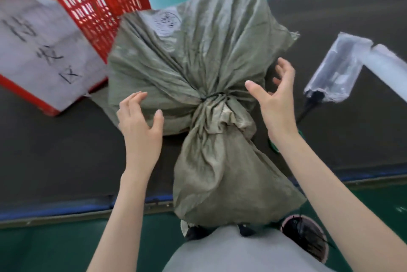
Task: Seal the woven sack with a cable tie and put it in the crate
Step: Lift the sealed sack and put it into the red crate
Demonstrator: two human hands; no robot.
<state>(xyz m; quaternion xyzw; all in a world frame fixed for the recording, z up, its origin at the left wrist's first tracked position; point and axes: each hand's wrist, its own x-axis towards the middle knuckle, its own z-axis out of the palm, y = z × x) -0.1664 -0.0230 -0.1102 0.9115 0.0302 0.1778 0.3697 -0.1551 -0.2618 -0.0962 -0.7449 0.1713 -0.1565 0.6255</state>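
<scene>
A grey-green woven sack (189, 55) lies on the dark table, its neck gathered and cinched by a thin black cable tie (214, 96). The loose mouth of the sack (220, 174) hangs over the table's near edge toward me. My left hand (139, 121) hovers open at the sack's left side, fingertips at the fabric. My right hand (275, 97) is open just right of the tied neck, fingers spread, holding nothing. The red plastic crate (94, 5) stands at the back left, touching the sack.
A white paper sign (41, 51) with handwriting hangs on the crate's front. A clear plastic packet (339, 69) with black cable ties lies on the table at right. The dark table (55, 150) ends in a blue edge; a round container (306, 238) of ties sits below right.
</scene>
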